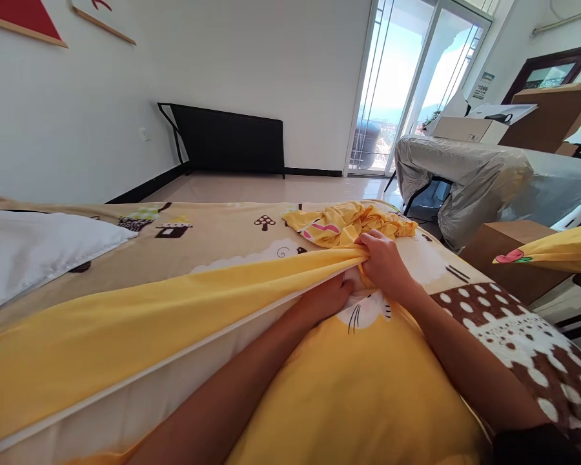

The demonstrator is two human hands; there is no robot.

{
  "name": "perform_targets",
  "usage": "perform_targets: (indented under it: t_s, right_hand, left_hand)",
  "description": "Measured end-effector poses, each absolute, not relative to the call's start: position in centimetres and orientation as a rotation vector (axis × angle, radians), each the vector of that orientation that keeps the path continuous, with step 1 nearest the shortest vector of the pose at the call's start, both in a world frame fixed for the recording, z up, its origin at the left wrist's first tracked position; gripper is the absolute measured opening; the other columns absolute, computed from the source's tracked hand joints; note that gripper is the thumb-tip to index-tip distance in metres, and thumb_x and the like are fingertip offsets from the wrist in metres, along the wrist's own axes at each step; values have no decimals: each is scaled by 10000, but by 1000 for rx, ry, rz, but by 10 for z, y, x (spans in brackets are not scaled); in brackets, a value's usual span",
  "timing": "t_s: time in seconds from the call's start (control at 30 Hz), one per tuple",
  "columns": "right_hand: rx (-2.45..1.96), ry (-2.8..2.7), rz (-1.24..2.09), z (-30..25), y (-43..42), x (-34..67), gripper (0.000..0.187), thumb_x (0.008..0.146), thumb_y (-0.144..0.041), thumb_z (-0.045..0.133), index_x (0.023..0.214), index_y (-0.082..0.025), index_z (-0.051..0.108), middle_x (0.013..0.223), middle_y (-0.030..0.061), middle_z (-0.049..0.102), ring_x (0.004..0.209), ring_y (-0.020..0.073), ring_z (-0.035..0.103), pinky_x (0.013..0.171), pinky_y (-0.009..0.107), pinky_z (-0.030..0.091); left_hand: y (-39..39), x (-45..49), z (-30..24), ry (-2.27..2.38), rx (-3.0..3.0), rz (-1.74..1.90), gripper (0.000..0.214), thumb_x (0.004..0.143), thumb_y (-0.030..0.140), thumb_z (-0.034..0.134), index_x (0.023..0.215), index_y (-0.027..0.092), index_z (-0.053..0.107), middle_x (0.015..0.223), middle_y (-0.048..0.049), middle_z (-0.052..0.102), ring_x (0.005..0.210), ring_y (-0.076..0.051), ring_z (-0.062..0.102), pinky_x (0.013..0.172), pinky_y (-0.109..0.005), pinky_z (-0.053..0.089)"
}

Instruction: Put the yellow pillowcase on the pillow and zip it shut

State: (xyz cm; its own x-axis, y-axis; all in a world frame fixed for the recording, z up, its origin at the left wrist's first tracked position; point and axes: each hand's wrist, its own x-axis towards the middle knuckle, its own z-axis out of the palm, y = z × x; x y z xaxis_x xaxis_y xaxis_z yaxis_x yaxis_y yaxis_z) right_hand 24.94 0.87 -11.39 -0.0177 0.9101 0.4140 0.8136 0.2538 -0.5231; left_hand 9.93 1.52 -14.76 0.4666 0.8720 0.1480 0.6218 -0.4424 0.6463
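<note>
A yellow pillowcase [126, 310] with a pale zipper-like edge stretches from the left of the view to my right hand [380, 261]. That hand is closed on its gathered corner. Below the raised yellow flap, my left hand [341, 294] is curled against white fabric near the same corner; its fingertips are partly hidden. A plump yellow pillow [368, 387] with a whiskered cat face fills the space between my forearms. Just beyond my hands lies a crumpled yellow cloth [348, 223] with pink marks.
A patterned beige blanket [237, 239] covers the bed. At left rests a white pillow [43, 248]. Cardboard boxes [552, 116] sit on a plastic-covered piece of furniture [465, 168] at right. Against the back wall leans a black folded frame [227, 139].
</note>
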Motion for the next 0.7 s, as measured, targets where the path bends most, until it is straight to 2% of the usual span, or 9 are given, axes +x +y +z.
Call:
perform_targets:
  t_s: [0.13,0.3,0.47,0.57,0.7]
  right_hand:
    - [-1460,-1754,310,-114,8,244,361,592,-73,378,856,-123,618,869,10,573,746,12,429,697,111,295]
    - [-1508,-1731,419,-113,10,246,315,615,-98,389,864,-123,581,842,-13,595,731,9,450,676,105,284]
    - [-1665,-1835,317,-116,9,251,309,631,-131,430,909,-123,565,884,26,595,695,26,413,645,121,245]
    - [-1731,-1851,188,-117,10,251,301,666,-145,404,920,-114,562,870,54,588,661,31,367,639,142,216]
    - [-1619,-1828,232,-112,15,248,282,621,-116,375,816,-99,578,796,36,578,662,22,371,639,134,227]
  left_hand:
    - [16,99,-148,1118,2359,702,531,794,215,427,1324,208,444,1406,-52,437,1290,-215,403,1111,-361,288]
    - [13,101,-144,1130,2380,705,549,776,212,453,1324,221,440,1411,-45,430,1318,-219,364,1116,-354,278]
    - [8,101,-138,1261,2250,559,494,786,238,431,1274,200,498,1378,-62,468,1309,-242,376,1119,-386,270]
    - [9,99,-141,1190,2310,616,488,788,243,436,1271,219,495,1347,-53,500,1271,-241,423,1080,-371,328]
    - [10,100,-143,1160,2521,611,539,798,275,468,1330,200,424,1315,-103,520,1177,-279,506,984,-398,408]
